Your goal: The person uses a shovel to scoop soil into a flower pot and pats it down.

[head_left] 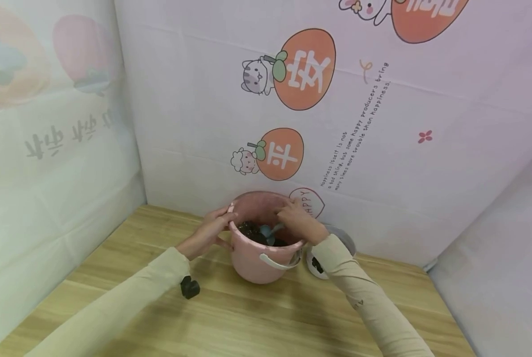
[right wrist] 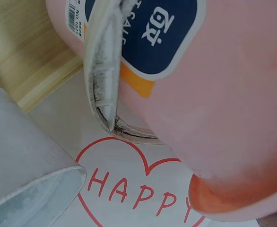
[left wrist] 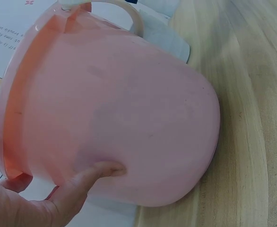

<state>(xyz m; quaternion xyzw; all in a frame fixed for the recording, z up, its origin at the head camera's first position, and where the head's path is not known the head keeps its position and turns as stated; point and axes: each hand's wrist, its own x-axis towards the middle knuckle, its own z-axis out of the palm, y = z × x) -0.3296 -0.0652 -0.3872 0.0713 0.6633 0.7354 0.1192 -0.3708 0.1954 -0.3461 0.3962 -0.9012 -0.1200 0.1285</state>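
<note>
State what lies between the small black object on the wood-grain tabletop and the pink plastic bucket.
In the head view, the stretch between the small black object and the pink plastic bucket is bare wood-grain tabletop.

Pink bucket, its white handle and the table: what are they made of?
The pink bucket looks like plastic, smooth and even-coloured with a soft sheen. The white handle is probably plastic too, ribbed and darkly scuffed. The table looks like smooth wood, with streaky grain, but might be wood-look covering.

Creased white back wall (head_left: 181, 114) (orange fruit (head_left: 325, 69), red HAPPY heart (head_left: 309, 201) printed on it) behind wood-grain table (head_left: 239, 317); white left wall (head_left: 87, 183).
</note>
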